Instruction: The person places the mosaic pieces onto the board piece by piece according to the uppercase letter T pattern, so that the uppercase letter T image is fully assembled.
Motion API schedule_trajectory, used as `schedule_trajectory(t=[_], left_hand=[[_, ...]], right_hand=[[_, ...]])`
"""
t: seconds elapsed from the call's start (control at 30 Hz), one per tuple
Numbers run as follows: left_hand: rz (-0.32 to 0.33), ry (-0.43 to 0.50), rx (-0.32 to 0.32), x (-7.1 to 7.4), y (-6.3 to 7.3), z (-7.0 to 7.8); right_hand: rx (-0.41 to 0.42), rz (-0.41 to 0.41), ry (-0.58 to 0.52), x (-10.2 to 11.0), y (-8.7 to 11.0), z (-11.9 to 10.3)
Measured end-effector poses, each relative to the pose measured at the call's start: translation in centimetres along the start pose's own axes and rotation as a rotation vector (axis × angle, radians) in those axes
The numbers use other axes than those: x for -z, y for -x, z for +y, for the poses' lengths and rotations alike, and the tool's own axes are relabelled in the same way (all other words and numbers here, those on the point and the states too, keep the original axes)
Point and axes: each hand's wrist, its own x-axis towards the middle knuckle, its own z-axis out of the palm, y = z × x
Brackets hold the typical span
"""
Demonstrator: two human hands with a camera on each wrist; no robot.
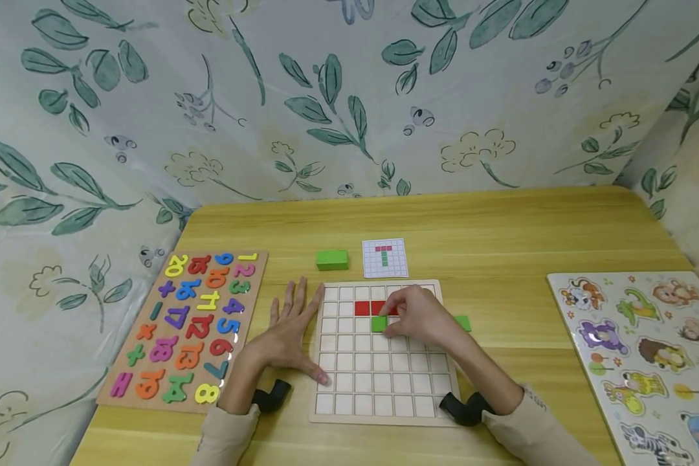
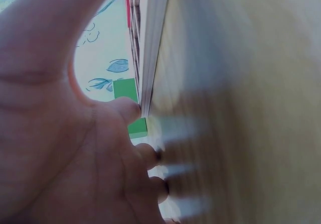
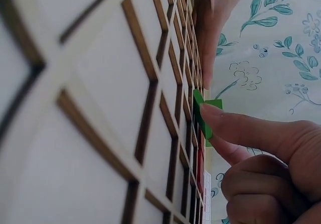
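A wooden grid board (image 1: 349,414) lies in front of me. In one of its upper rows sit red tiles (image 1: 362,308), partly covered by my right hand (image 1: 422,315). That hand pinches a green tile (image 3: 203,117) between thumb and index finger, tilted at a cell just below the red row. The same tile (image 1: 378,324) shows beside the fingertips in the head view. My left hand (image 1: 287,335) rests with spread fingers at the board's left edge, its thumb on the frame and its other fingers on the table. Nothing is in it.
Beyond the board are a green block stack (image 1: 332,260) and a pattern card (image 1: 402,259) with a red and green T. More green (image 1: 463,323) peeks out right of my forearm. A number puzzle (image 1: 180,362) lies left, an animal puzzle (image 1: 611,343) right.
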Motion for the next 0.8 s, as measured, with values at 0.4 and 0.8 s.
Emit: schedule_trajectory(t=[0.4,0.8], left_hand=[[-0.002,0.002,0.0,-0.01,-0.08,0.04],[0.001,0.004,0.0,-0.01,-0.04,-0.05]], right_hand=[[-0.002,0.007,-0.027,0.14,-0.14,0.53],[-0.03,0.013,-0.076,0.02,-0.37,0.77]])
